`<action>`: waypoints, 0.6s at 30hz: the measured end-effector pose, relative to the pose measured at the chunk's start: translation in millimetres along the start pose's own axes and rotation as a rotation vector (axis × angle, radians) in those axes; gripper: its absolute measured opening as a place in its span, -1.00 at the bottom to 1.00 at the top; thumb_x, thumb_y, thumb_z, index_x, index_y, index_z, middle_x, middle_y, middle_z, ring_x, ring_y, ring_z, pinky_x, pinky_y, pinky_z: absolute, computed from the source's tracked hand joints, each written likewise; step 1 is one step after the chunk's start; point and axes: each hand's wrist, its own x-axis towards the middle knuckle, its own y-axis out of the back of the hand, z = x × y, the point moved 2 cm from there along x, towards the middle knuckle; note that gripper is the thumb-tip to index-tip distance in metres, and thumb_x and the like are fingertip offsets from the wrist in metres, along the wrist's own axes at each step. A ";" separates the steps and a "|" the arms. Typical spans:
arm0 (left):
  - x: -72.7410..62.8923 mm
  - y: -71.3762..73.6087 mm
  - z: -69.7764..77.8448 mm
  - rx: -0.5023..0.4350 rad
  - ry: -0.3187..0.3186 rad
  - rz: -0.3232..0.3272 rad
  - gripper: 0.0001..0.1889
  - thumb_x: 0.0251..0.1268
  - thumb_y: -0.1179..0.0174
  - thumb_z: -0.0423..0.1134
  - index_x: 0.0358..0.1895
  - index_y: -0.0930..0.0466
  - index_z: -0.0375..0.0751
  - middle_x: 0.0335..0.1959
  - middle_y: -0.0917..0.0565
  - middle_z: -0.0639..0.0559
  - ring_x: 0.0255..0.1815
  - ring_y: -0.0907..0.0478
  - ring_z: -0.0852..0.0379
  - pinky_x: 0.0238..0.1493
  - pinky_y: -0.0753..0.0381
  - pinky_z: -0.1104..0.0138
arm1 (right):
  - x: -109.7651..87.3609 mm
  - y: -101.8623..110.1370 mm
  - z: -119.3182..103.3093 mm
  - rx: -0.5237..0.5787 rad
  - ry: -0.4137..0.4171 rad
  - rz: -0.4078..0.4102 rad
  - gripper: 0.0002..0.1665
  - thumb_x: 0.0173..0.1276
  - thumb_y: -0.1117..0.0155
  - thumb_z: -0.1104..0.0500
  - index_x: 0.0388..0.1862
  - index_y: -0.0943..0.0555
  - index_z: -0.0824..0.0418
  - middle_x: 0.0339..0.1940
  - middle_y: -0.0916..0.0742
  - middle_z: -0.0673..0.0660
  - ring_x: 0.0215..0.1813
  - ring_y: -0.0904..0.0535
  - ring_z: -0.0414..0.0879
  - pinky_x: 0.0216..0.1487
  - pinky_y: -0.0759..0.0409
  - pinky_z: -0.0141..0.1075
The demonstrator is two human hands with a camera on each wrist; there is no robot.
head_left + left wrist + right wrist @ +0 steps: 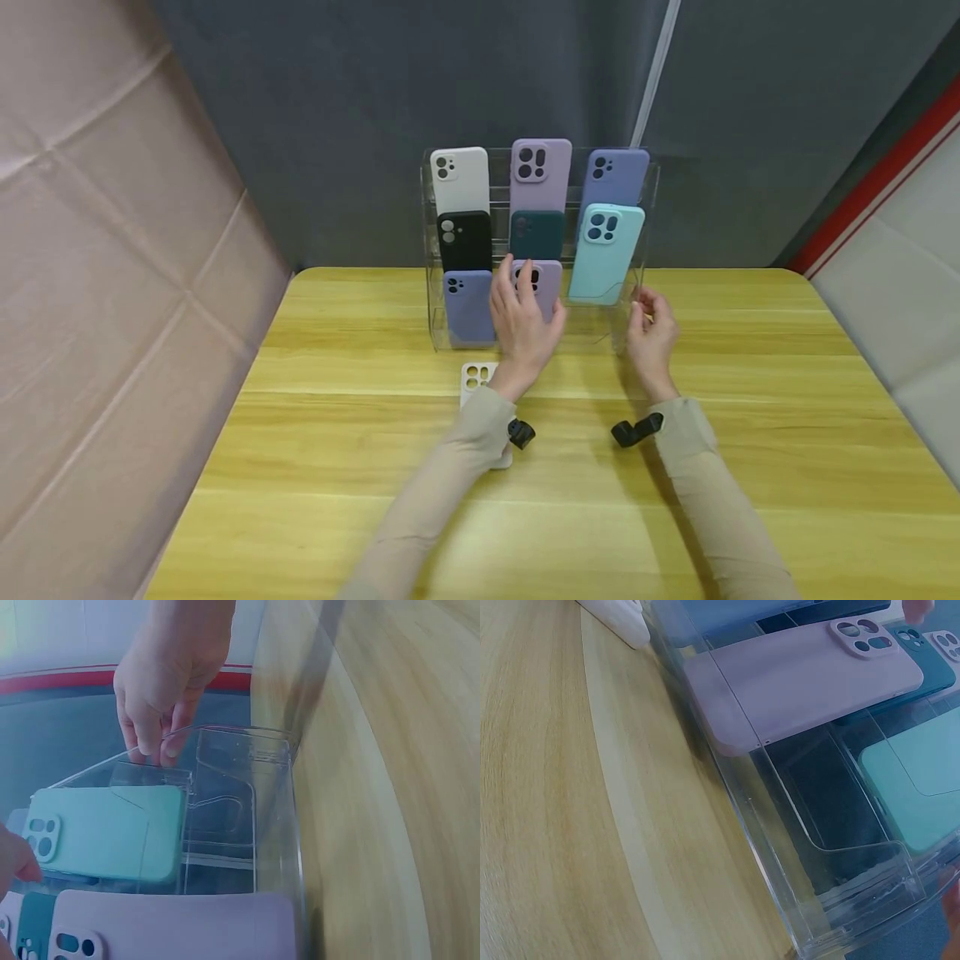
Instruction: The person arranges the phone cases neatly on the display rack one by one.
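A clear tiered display stand [651, 225] holds phone cases at the far side of the table. My left hand [522, 321] is in front of the bottom middle lilac case [551, 275], its fingers extended and partly covering it; whether they touch it is unclear. At the stand's right side, my right hand [652, 329] has thumb and fingers at the edge of the side panel, pinching it. In the left wrist view this right hand [165, 690] comes down over that edge. Nearest to it is a leaning turquoise case [606, 258] in the right column.
Other cases on the stand are white [461, 187], black [465, 246], dark teal [543, 235], periwinkle [471, 312], an upper lilac one [543, 187] and an upper blue-violet one [628, 171]. Under my left forearm a whitish case [468, 396] lies on the wooden table [300, 467].
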 end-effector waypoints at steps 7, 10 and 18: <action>-4.6 18.1 -9.3 -0.012 -0.012 -0.083 -0.33 -0.10 -0.37 -0.20 0.15 -0.38 -0.37 0.19 -0.35 -0.28 0.17 -0.33 -0.12 0.23 -0.36 0.11 | 0.0 -0.3 0.2 0.001 -0.004 -0.008 -0.74 0.35 -0.07 0.41 -0.02 -0.53 0.49 -0.17 -0.63 0.40 -0.18 -0.54 0.05 -0.26 -0.35 -0.74; -8.3 25.8 -14.9 -0.030 0.003 -0.134 -0.36 -0.07 -0.36 -0.21 0.13 -0.39 -0.41 0.16 -0.37 -0.28 0.14 -0.35 -0.13 0.20 -0.40 0.10 | 0.4 -0.7 1.4 0.000 -0.013 -0.014 -0.73 0.35 -0.06 0.40 -0.01 -0.53 0.49 -0.16 -0.63 0.39 -0.17 -0.53 0.05 -0.25 -0.36 -0.72; -18.5 43.4 -31.5 -0.027 0.061 -0.296 -0.38 0.02 -0.30 -0.16 0.15 -0.39 -0.43 0.11 -0.41 -0.25 0.08 -0.39 -0.13 0.09 -0.48 0.11 | 0.2 -0.4 0.7 0.008 -0.039 -0.024 -0.72 0.36 -0.04 0.40 0.01 -0.52 0.49 -0.14 -0.63 0.38 -0.16 -0.51 -0.03 -0.25 -0.39 -0.70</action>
